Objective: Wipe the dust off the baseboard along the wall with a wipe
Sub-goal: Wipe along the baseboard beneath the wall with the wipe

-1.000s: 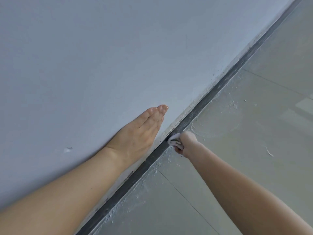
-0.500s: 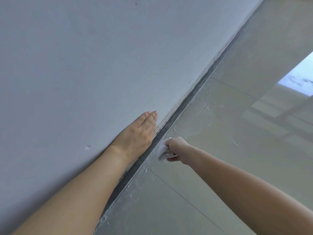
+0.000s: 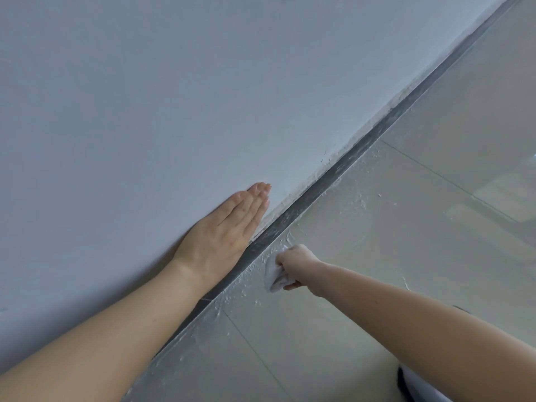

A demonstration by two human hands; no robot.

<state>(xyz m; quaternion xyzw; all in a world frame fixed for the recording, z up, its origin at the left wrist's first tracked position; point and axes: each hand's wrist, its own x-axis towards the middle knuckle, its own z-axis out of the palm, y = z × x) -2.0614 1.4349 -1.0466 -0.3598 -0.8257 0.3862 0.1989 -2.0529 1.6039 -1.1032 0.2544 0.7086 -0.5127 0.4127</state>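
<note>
A narrow dark grey baseboard (image 3: 342, 166) runs diagonally from lower left to upper right between the pale wall and the tiled floor, with white dust specks along it. My left hand (image 3: 226, 230) lies flat on the wall, fingers straight and together, just above the baseboard. My right hand (image 3: 295, 262) grips a crumpled white wipe (image 3: 274, 275) on the floor side, a short gap away from the baseboard's lower edge.
The plain wall (image 3: 174, 97) fills the upper left. Glossy grey-green floor tiles (image 3: 420, 227) with dust and white flecks near the baseboard fill the lower right. A dark and white object (image 3: 412, 387) peeks in at the bottom right edge.
My right hand with the wipe has come off the baseboard and now sits on the floor side beside it. The view has shifted; my left hand stays flat on the wall.
</note>
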